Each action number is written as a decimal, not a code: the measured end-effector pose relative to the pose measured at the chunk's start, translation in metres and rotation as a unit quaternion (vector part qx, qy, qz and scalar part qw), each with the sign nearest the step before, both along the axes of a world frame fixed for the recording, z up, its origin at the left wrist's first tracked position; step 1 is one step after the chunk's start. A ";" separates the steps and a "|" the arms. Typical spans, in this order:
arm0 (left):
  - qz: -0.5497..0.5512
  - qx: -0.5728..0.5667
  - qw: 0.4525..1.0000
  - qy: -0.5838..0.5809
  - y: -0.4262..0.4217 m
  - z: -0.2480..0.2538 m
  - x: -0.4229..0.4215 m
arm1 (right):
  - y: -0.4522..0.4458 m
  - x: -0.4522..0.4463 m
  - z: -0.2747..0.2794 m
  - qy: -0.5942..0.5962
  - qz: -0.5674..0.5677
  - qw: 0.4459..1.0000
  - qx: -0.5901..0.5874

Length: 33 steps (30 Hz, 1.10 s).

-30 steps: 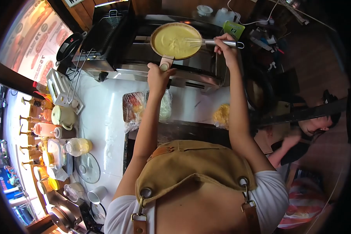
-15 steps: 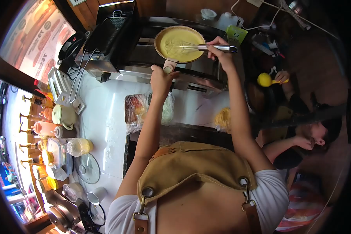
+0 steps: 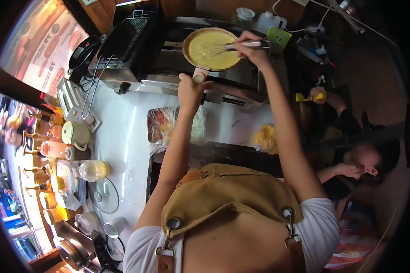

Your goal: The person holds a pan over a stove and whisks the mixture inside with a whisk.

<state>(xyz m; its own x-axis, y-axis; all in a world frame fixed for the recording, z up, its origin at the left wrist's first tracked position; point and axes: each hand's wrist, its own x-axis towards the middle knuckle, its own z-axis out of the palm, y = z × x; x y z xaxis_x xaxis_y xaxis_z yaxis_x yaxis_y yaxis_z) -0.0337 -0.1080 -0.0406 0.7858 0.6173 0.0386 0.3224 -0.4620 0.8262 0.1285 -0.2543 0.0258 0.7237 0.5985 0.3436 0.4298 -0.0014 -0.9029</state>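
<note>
A frying pan (image 3: 185, 53) full of smooth yellow sauce (image 3: 209, 38) is over the stove top (image 3: 164, 59). My left hand (image 3: 191, 91) is wrapped round the pan's handle (image 3: 199, 75), thumb on top. On the pan's right side, my right hand (image 3: 253, 51) grips the metal handle of a whisk (image 3: 223, 48). The whisk's wires dip into the sauce, so their ends are partly hidden. Whether the pan's base touches the stove cannot be made out.
Plastic-wrapped food containers (image 3: 160, 125) and a heap of shredded yellow food (image 3: 265, 138) lie on the white counter (image 3: 123, 132). Sauce bottles (image 3: 50, 149) and a glass lid (image 3: 104, 195) stand left. A black grill (image 3: 127, 41) adjoins the stove. Another person's hand (image 3: 318, 94) holds something yellow at right.
The whisk has swung within the sauce, with my right hand moving slightly up and left. My left hand keeps hold of the pan. The other person's yellow object has turned.
</note>
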 end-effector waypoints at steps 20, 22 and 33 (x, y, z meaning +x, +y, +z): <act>-0.023 0.012 1.000 -0.009 0.002 -0.002 -0.001 | 0.017 -0.015 -0.032 -0.145 -0.205 0.965 0.073; -0.022 0.021 1.000 -0.002 0.002 -0.003 -0.001 | 0.013 -0.040 -0.006 -0.034 -0.183 0.979 0.083; -0.016 0.024 0.999 -0.029 0.004 -0.009 0.001 | 0.035 -0.046 0.001 -0.072 -0.225 0.966 0.100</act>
<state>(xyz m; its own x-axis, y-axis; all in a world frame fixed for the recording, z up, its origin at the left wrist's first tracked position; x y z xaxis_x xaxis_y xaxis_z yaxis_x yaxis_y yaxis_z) -0.0326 -0.1042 -0.0498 0.8011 0.5877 0.1135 0.2589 -0.5113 0.8195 0.0822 -0.2192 0.0271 0.8315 0.1452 0.5362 0.5474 -0.0503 -0.8354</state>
